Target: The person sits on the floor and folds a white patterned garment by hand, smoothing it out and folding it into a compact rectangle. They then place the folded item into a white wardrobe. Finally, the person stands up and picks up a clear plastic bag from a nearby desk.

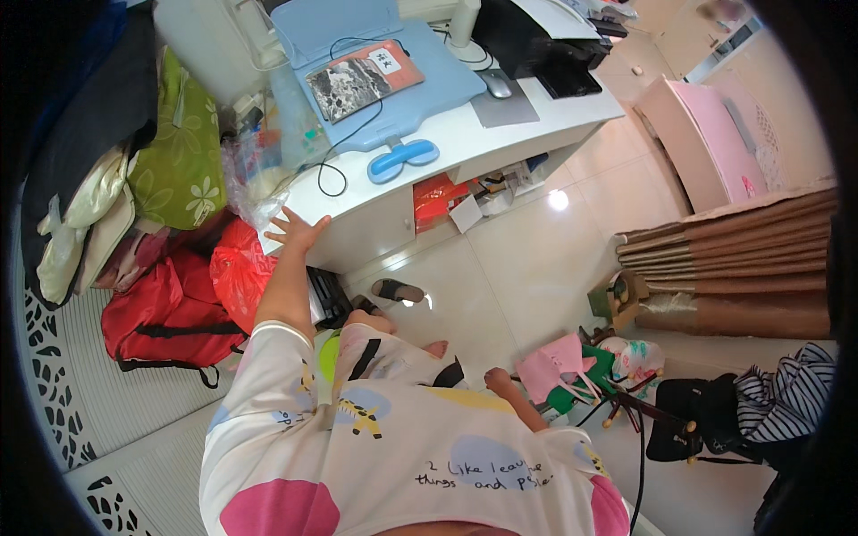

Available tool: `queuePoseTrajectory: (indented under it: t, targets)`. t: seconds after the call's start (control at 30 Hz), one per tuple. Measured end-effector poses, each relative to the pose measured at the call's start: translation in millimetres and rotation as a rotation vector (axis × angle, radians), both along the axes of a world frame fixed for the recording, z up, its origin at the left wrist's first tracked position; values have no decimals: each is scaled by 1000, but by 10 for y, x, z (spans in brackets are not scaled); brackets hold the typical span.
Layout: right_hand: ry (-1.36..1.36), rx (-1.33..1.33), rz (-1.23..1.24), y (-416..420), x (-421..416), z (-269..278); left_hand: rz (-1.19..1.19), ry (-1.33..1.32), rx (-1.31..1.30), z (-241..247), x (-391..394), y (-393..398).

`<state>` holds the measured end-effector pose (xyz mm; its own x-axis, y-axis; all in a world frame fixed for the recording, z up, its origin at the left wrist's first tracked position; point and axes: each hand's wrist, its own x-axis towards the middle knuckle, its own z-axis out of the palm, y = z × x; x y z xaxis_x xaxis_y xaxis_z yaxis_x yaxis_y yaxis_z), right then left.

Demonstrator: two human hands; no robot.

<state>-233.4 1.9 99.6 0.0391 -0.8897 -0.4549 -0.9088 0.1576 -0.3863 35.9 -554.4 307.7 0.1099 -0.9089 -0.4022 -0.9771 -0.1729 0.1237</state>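
Note:
My left hand [297, 231] is spread over the near left corner of a white desk [429, 144], beside crumpled clear plastic bags; whether it touches the desktop is unclear. Nothing is held in it. Low on the right, my right hand [497, 380] hangs near a pink bag [551, 365], its fingers loosely curled; I cannot tell if it holds anything. On the desk a book [365, 77] lies on a light blue board [436, 60]. A blue and white two-lobed object [402, 159] sits at the desk's front edge, and a mouse [496, 85] rests on a grey mat.
Left of the desk are a red plastic bag [242, 268], a red backpack [171, 308] and a green flowered bag [181, 147]. Sandals [398, 290] lie on the tiled floor. A brown curtain [730, 261], a cardboard box [618, 295] and a coat stand [643, 405] are at the right.

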Motion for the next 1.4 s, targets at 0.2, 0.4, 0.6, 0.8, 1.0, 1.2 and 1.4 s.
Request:
queuePoseTrajectory:
  t: [0.2,0.4,0.6,0.8,1.0,1.2,1.4]
  targets:
    - [-194,251,-531,132,218,114,42,-3,7,-39,41,-49]
    - [-370,153,-907,-32,187,-17,96,38,10,137,-43,46]
    - [-513,150,-1068,-59,228,105,66,12,19,54,-14,9]
    - [-315,373,-480,76,207,68,36,-4,9,-105,46,-64]
    - [-306,341,-440,-337,240,222,-20,-15,-31,33,0,19]
    - [-472,221,-736,-1167,40,581,-4,-54,15,181,-51,57]
    - [-537,332,-874,-1140,-439,-592,-10,-42,38,268,-87,63]
